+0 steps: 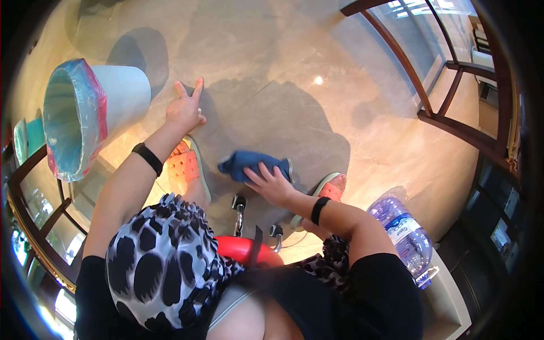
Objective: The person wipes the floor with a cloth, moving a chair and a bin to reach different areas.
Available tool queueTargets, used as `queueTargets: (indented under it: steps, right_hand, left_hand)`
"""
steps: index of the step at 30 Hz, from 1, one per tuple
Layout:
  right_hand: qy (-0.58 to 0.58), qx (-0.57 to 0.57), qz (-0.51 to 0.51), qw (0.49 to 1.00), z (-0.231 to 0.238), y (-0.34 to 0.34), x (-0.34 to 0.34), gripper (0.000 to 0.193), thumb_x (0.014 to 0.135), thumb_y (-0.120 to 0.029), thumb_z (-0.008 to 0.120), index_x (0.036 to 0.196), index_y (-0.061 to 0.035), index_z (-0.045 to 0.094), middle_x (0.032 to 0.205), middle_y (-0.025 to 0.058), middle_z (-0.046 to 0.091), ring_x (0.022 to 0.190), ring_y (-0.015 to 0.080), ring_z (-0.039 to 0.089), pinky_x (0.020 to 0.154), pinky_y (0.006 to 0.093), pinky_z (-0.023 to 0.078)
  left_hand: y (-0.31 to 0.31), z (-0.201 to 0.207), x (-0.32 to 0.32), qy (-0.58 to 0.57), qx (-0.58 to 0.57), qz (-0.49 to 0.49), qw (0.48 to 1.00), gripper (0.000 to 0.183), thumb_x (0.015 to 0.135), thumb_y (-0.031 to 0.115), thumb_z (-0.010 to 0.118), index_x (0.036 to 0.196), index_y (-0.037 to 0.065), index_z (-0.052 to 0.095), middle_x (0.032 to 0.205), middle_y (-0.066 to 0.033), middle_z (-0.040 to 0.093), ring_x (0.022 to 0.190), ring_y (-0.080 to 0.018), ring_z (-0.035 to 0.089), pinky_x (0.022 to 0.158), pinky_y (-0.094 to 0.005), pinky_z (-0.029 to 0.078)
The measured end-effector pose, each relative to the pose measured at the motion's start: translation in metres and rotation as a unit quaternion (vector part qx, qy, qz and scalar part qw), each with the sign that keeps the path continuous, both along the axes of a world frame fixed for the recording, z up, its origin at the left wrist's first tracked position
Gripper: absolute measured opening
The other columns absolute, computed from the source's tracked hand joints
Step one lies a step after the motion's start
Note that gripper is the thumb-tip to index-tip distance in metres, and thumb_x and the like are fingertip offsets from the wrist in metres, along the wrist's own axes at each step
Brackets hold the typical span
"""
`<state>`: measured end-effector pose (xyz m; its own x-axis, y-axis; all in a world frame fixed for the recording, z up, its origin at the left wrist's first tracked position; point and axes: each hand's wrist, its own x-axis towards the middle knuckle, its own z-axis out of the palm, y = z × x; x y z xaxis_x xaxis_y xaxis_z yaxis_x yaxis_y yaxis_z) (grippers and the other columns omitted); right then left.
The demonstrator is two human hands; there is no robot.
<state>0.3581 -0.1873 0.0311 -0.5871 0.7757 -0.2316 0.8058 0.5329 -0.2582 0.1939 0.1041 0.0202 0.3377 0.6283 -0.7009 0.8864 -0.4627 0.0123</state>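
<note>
My left hand (186,110) reaches out over the floor beside the bin, with two fingers stretched apart and nothing visible in it. Under my right hand (271,184) is a folded or bunched blue cloth (254,160); my fingers lie spread across it and grip it. The cloth is between my feet, its left end a little blurred. My thumb on that side and the cloth's underside are hidden. Left of my left hand, a white bin (122,96) with a clear, pink-edged plastic liner (93,113) has its mouth toward the left.
I sit with a red seat (249,249) and chrome legs (239,218) beneath me. A large purple-tinted water bottle (405,238) is at my right, by a pale box-like edge (453,300). Dark wood-framed glass furniture (462,130) borders the right; more frames (42,192) line the left.
</note>
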Motion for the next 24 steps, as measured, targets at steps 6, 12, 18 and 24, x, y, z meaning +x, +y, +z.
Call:
queueTargets:
  steps: [6, 12, 18, 24]
  right_hand:
    - [-0.084, 0.075, -0.087, 0.990, -0.019, 0.026, 0.107, 0.040, 0.079, -0.026, 0.054, 0.117, -0.0364, 0.057, 0.138, 0.0021, 0.037, 0.114, 0.0297, 0.040, 0.074, 0.0445, 0.045]
    - [-0.189, 0.090, -0.448, 0.869, -0.023, 0.125, 0.238, 0.042, 0.085, -0.020, 0.049, 0.124, -0.0333, 0.053, 0.140, 0.0057, 0.038, 0.112, 0.0380, 0.047, 0.085, 0.0514, 0.046]
    - [-0.153, 0.244, -0.437, 0.852, 0.011, 0.157, 0.266, 0.040, 0.082, -0.022, 0.053, 0.121, -0.0309, 0.055, 0.129, 0.0032, 0.051, 0.109, 0.0358, 0.051, 0.083, 0.0433, 0.048]
    - [0.035, 0.111, -0.175, 0.978, -0.036, 0.047, 0.049, 0.039, 0.080, -0.026, 0.053, 0.118, -0.0304, 0.057, 0.134, 0.0058, 0.043, 0.114, 0.0332, 0.044, 0.077, 0.0539, 0.044]
  left_hand:
    - [-0.016, 0.002, -0.008, -0.011, 0.016, 0.054, 0.998, 0.099, 0.068, 0.036, 0.076, 0.146, 0.032, 0.014, 0.147, -0.0228, 0.019, 0.095, -0.0359, 0.062, 0.074, -0.0400, 0.052]
    - [-0.036, -0.008, -0.030, -0.114, 0.124, 0.004, 0.986, 0.084, 0.075, 0.039, 0.070, 0.144, 0.029, 0.023, 0.148, -0.0226, 0.017, 0.094, -0.0333, 0.063, 0.074, -0.0396, 0.052]
    - [-0.054, 0.021, -0.004, -0.109, 0.053, 0.042, 0.992, 0.084, 0.074, 0.033, 0.072, 0.143, 0.024, 0.026, 0.147, -0.0236, 0.019, 0.094, -0.0328, 0.063, 0.073, -0.0377, 0.052]
    - [-0.095, 0.017, -0.018, -0.267, 0.082, -0.003, 0.960, 0.081, 0.073, 0.029, 0.074, 0.141, 0.022, 0.031, 0.146, -0.0245, 0.023, 0.096, -0.0335, 0.062, 0.073, -0.0373, 0.052]
